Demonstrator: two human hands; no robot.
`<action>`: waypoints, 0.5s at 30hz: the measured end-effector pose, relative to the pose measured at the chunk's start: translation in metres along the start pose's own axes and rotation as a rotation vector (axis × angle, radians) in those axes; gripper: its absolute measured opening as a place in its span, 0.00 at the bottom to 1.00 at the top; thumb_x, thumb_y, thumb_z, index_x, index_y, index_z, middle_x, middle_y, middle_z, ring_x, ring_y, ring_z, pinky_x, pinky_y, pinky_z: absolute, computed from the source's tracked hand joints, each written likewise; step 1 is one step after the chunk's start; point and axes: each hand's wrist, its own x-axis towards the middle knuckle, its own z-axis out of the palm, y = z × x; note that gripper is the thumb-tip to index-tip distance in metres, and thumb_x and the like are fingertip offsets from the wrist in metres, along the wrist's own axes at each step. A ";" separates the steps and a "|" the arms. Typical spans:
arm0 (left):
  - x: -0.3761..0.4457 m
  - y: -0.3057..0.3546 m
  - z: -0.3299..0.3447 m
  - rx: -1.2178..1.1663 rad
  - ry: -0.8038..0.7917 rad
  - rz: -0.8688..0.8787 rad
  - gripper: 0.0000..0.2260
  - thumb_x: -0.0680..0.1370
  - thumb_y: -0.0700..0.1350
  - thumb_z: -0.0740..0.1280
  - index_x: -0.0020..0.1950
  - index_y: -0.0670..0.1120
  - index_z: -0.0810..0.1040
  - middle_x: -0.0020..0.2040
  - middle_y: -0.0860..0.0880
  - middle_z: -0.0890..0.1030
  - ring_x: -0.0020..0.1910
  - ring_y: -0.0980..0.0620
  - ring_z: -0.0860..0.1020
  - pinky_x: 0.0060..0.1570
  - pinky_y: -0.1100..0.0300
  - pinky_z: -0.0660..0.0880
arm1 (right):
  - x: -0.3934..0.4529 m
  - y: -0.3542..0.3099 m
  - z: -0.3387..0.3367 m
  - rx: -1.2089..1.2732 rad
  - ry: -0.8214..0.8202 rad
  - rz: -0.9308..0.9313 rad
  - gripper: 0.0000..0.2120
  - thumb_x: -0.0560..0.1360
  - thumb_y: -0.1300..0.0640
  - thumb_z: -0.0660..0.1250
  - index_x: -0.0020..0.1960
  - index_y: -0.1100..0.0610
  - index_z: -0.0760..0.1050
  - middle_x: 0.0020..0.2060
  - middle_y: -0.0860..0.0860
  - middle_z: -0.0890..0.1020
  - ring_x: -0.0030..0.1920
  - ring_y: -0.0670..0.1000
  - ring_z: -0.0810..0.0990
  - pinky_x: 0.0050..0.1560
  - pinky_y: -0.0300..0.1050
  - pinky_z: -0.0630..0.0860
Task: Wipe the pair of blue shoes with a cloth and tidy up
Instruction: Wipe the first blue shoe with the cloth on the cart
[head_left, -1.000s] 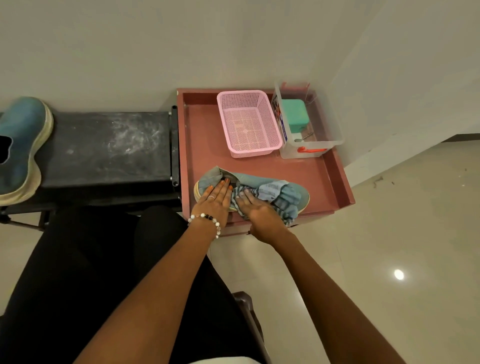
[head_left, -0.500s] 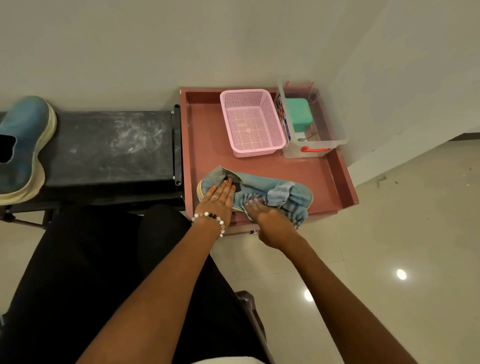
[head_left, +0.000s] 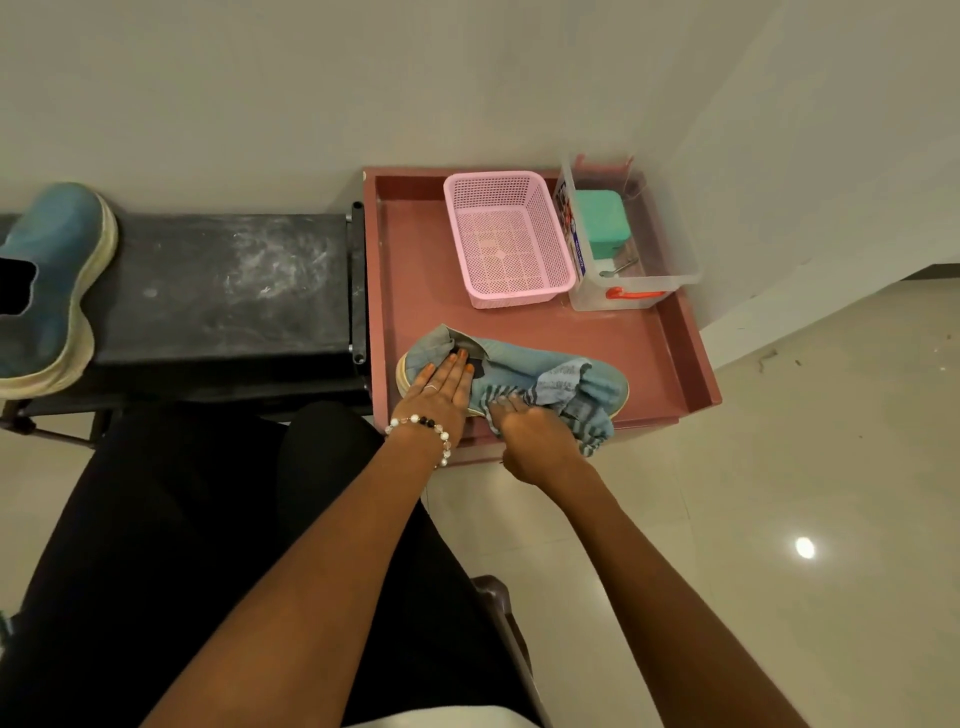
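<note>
On the reddish-brown rimmed tray (head_left: 670, 332), a blue canvas shoe (head_left: 524, 369) laid sideways, its heel pressed by the flat, spread left hand (head_left: 439, 392), a blue-grey striped cloth (head_left: 571, 395) pinched against it by the right hand (head_left: 530, 434), second blue shoe (head_left: 52, 280) set on the black bench (head_left: 218, 280).

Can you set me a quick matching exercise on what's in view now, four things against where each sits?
Things:
1. pink basket
2. second blue shoe
3. striped cloth
4. green block

Places:
A. on the black bench
B. inside the clear container
C. at the back of the red tray
D. draped over the blue shoe in the tray, under the right hand

Pairs: 1-C, 2-A, 3-D, 4-B
</note>
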 end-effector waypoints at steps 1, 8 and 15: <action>0.001 0.000 0.001 0.005 0.002 -0.003 0.25 0.83 0.41 0.45 0.77 0.40 0.37 0.77 0.43 0.36 0.77 0.48 0.37 0.74 0.52 0.36 | 0.006 -0.002 -0.001 -0.006 0.016 -0.001 0.22 0.76 0.63 0.59 0.69 0.63 0.64 0.68 0.59 0.68 0.71 0.57 0.64 0.63 0.51 0.68; -0.001 0.000 0.000 0.002 0.003 0.002 0.25 0.83 0.42 0.45 0.77 0.40 0.38 0.77 0.43 0.37 0.77 0.48 0.38 0.74 0.53 0.36 | 0.013 -0.010 0.020 0.025 0.049 0.044 0.31 0.78 0.63 0.53 0.77 0.62 0.43 0.77 0.58 0.48 0.76 0.56 0.45 0.74 0.51 0.53; -0.001 -0.001 -0.001 -0.005 0.002 0.007 0.25 0.83 0.42 0.45 0.77 0.40 0.37 0.77 0.43 0.37 0.77 0.48 0.38 0.74 0.53 0.36 | 0.006 -0.002 0.017 0.002 0.030 0.025 0.30 0.78 0.62 0.56 0.77 0.59 0.48 0.76 0.55 0.53 0.76 0.55 0.47 0.73 0.51 0.54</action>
